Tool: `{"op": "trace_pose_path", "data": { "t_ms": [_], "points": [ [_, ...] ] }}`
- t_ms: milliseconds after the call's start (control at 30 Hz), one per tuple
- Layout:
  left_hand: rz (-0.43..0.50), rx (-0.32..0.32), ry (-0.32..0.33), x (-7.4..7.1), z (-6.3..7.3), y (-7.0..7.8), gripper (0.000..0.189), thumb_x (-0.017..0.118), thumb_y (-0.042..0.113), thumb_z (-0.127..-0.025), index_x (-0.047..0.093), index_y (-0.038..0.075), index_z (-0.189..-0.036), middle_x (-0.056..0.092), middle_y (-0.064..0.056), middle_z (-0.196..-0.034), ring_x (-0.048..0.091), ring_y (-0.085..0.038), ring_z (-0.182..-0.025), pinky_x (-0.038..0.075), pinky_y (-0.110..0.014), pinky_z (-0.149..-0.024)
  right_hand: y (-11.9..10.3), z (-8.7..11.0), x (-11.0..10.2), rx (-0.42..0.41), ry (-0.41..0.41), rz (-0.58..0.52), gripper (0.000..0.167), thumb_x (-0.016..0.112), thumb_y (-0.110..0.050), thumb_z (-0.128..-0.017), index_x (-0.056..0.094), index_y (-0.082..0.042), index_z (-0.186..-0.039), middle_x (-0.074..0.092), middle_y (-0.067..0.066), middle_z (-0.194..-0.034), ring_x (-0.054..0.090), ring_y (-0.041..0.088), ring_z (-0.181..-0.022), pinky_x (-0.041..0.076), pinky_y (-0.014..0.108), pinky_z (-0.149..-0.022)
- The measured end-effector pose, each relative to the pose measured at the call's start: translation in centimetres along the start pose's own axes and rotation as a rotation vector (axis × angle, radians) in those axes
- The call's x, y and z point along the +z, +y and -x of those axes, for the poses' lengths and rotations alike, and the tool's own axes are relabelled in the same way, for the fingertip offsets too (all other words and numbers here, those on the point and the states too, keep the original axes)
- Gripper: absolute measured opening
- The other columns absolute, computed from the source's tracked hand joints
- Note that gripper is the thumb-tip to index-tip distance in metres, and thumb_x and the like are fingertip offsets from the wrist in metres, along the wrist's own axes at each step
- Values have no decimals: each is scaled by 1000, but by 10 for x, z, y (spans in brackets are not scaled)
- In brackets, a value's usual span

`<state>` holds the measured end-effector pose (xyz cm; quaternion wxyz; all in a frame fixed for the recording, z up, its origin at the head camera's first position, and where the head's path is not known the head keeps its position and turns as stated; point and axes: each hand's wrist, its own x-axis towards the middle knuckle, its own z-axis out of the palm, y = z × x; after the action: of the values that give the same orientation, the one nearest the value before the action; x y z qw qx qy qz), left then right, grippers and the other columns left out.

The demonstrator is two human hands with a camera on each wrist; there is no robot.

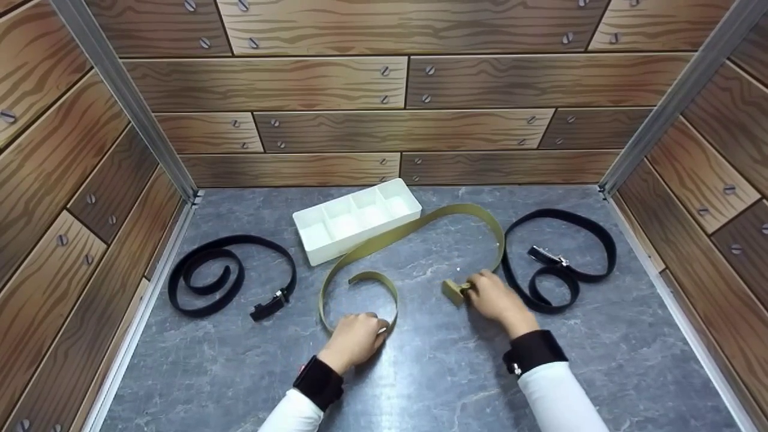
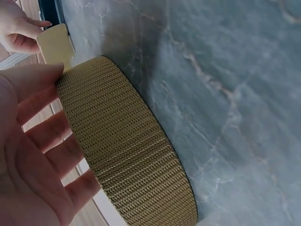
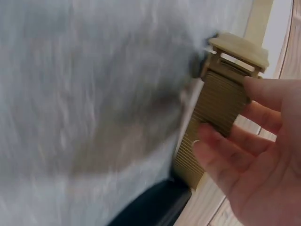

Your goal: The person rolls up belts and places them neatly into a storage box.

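An olive-tan webbing belt (image 1: 387,238) stands on edge in an S-shaped curve on the grey marbled surface. My left hand (image 1: 355,340) holds the belt's curled free-end loop, thumb at its edge and fingers behind the ribbed strap (image 2: 127,141). To the right, my right hand (image 1: 495,298) grips the strap just behind the buckle (image 1: 453,292). In the right wrist view, the thumb and fingers (image 3: 263,96) lie along the strap's edges beneath the buckle, which is tilted up.
A white four-section tray (image 1: 357,219) sits behind the belt, close to its strap. One black belt (image 1: 233,240) lies coiled at left; another black belt (image 1: 609,240) lies looped at right, near the right hand. Wood-patterned walls (image 1: 330,84) enclose the back and sides.
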<state>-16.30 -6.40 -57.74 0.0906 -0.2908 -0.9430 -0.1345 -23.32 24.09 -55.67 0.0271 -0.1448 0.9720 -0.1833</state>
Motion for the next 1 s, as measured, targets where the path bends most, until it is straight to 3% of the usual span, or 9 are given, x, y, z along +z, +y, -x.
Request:
{"op": "trace_pose_path", "data": {
  "t_ms": [100,200,333,467,600,700,800,1000],
  "points": [
    [25,-3,-23,0,3,1,9,68,20,-89,70,16,-80,63,-1,-71,66,-26,-66,50,-42,-56,-3,1,-11,50,-3,65,31,60,-5,-86,64,3,-117,58,22,-116,57,42,-109,46,55,-90],
    [47,-23,-45,0,3,0,15,65,22,-91,68,15,-78,64,-1,-71,66,-25,-68,51,-42,-59,-22,0,-14,76,46,91,33,64,-7,-85,65,0,-118,57,20,-118,59,40,-106,50,55,-83],
    [49,-99,-54,-5,-3,-6,21,61,27,-95,65,11,-81,65,-4,-77,66,-28,-71,52,-45,-62,-59,-5,-3,-10,60,44,33,67,-10,-86,65,-4,-118,59,16,-118,61,35,-101,52,50,-79],
    [54,-226,-98,-12,-19,-20,32,61,27,-96,64,1,-113,64,-17,-111,64,-36,-100,51,-51,-84,-88,-6,17,-103,-82,-45,40,64,-16,-92,59,-9,-131,58,13,-127,60,30,-106,51,47,-85],
    [105,-315,-172,-17,-35,-39,57,60,22,-96,43,-3,-143,41,-27,-145,43,-42,-131,37,-56,-103,-105,-7,34,-165,-168,-97,42,57,-20,-98,53,-9,-138,55,10,-132,58,28,-112,49,46,-91],
    [170,-319,-209,-16,-42,-49,60,60,17,-95,37,-4,-147,35,-29,-148,39,-42,-134,35,-54,-106,-109,-9,43,-217,-164,-108,37,53,-18,-99,56,-3,-134,54,12,-132,58,29,-114,48,46,-94],
    [247,-301,-227,-13,-44,-52,58,60,14,-95,38,-7,-145,40,-29,-145,43,-42,-131,36,-50,-106,-109,-9,47,-239,-141,-130,33,53,-16,-100,60,0,-128,55,14,-132,58,32,-115,47,47,-96],
    [355,-261,-223,-12,-39,-37,45,61,12,-94,52,-6,-134,55,-27,-128,55,-40,-119,43,-50,-100,-99,-8,49,-197,-70,-227,26,54,-11,-99,65,6,-116,60,20,-121,60,36,-110,45,49,-97]
  ]
}}
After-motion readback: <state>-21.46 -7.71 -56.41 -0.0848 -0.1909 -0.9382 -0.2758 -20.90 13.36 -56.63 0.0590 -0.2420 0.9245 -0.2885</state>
